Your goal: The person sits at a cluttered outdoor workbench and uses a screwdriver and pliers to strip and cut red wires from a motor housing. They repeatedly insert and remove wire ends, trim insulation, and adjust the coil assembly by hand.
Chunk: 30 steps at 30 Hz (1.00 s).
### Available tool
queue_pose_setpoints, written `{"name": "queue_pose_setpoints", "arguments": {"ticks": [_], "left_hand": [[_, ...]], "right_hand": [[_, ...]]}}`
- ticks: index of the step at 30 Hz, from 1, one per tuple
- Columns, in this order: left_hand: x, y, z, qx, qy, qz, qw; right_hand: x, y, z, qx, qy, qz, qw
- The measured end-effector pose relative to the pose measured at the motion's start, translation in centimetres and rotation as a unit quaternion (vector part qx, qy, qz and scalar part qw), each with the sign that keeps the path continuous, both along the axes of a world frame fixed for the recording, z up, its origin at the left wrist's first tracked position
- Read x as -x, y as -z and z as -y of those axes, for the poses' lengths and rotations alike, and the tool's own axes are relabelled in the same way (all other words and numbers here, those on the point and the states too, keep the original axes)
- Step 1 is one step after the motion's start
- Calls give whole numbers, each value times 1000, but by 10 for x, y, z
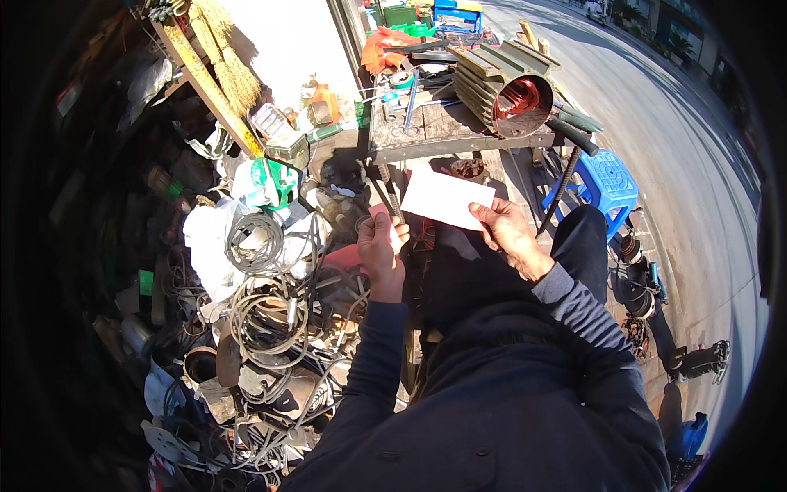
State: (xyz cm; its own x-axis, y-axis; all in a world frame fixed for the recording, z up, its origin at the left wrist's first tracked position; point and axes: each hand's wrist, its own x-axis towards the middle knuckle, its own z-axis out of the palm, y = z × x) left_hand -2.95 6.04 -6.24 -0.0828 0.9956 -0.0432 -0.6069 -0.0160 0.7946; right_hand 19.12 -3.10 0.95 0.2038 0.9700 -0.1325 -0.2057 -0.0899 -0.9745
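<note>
My right hand [512,234] grips a pale, nearly white rectangular sheet [438,194] by its right corner, thumb on top, above my dark-trousered lap. My left hand [381,246] is closed on a pink piece [379,213] just left of the pale sheet. More pink material [338,258] shows beside and behind my left hand; whether it is the same piece I cannot tell. The sheet and the pink piece appear apart.
A cluttered wooden bench [434,123] ahead bears a ribbed metal cylinder [479,74] with red coils inside. A blue stool [607,184] stands right, beside the road [689,139]. Coiled cables [262,328], bags and scrap fill the left side, below straw brooms [225,66].
</note>
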Motion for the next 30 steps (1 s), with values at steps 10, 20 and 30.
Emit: {"name": "queue_pose_setpoints", "arguments": {"ticks": [10, 20, 30], "left_hand": [[19, 6, 19, -5, 25, 9, 1000], [-7, -3, 32, -81, 139, -53, 986], [-108, -20, 56, -90, 333, -116, 931]], "right_hand": [[41, -65, -187, -23, 103, -199, 974], [29, -19, -51, 17, -130, 131, 983], [-65, 3, 6, -72, -65, 203, 974]]}}
